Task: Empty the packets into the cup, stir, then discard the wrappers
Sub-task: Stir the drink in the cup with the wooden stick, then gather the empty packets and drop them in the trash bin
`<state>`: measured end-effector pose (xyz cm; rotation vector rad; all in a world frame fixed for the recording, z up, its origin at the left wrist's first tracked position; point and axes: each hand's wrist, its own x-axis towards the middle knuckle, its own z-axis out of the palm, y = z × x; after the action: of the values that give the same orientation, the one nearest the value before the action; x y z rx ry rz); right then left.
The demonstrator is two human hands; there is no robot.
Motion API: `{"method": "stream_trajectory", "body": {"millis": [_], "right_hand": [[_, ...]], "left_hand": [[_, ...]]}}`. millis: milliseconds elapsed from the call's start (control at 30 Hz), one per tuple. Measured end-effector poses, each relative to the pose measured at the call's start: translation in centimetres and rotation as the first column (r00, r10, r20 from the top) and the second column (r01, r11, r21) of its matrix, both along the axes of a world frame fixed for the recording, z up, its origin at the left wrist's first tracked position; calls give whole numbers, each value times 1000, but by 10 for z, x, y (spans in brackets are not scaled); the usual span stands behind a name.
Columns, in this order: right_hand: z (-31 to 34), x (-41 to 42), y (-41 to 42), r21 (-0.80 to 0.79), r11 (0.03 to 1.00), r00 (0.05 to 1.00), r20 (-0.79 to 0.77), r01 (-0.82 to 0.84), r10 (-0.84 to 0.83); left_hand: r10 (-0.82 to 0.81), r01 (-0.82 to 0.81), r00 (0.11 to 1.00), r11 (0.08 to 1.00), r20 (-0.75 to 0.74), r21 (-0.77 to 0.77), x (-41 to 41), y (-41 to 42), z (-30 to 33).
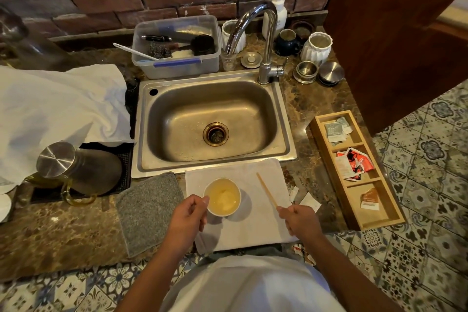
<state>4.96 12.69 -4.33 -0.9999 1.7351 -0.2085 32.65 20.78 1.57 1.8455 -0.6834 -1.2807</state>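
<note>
Cup (222,197) of pale yellow liquid (white powder unstirred inside)

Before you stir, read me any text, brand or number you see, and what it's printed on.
None can be read.
Pump bottle: faint print, too small to read.
Grey packets in the wooden tray, far compartment: print blurred.
Red and white packets, middle compartment: graphics only, wording illegible.
Brown packet, near compartment: a line of print, too blurred to read.
Torn white wrappers on the counter: nothing legible.
</note>
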Motion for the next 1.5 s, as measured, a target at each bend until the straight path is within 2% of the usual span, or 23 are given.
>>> {"method": "stream_trajectory", "body": {"millis": [267,433,500,600,767,833,900,1000,1100,1267,1500], "right_hand": [[-12,-3,-2,24,993,981,-151,-119,121],[-10,-6,-8,24,994,986,-129,-104,106],[-3,-10,-12,-19,998,994,-95,-59,57],[3,-21,-18,-108,994,996,-92,-9,-1],[7,-41,-24,-249,968,991,-127,-2,-31],[3,-51,-22,-272,962,991,-119,22,-56],[0,-60,-18,-274,962,990,-128,26,-63],[-3,-69,-14,-258,966,987,-158,-20,-22],[-10,-73,-10,-231,971,979,-203,-66,18],[-17,-76,-7,-225,971,971,-238,-79,24],[-21,-83,-5,-232,970,975,-223,-72,19]], "left_hand": [[-22,21,999,999,24,26,-1,0,6],[-31,30,998,999,49,31,2,0,7],[-57,53,984,998,171,26,3,1,11],[-40,67,908,996,417,-51,4,-5,29],[-170,268,807,959,565,-95,-19,-50,67],[-280,409,750,908,599,-88,-35,-71,68],[-403,547,657,836,638,-35,-54,-92,59],[-560,680,523,728,642,82,-84,-118,39],[-662,779,350,598,663,187,-116,-136,24],[-729,833,149,456,668,312,-164,-149,-2],[-758,810,-48,351,650,469,-183,-150,-32]]}}
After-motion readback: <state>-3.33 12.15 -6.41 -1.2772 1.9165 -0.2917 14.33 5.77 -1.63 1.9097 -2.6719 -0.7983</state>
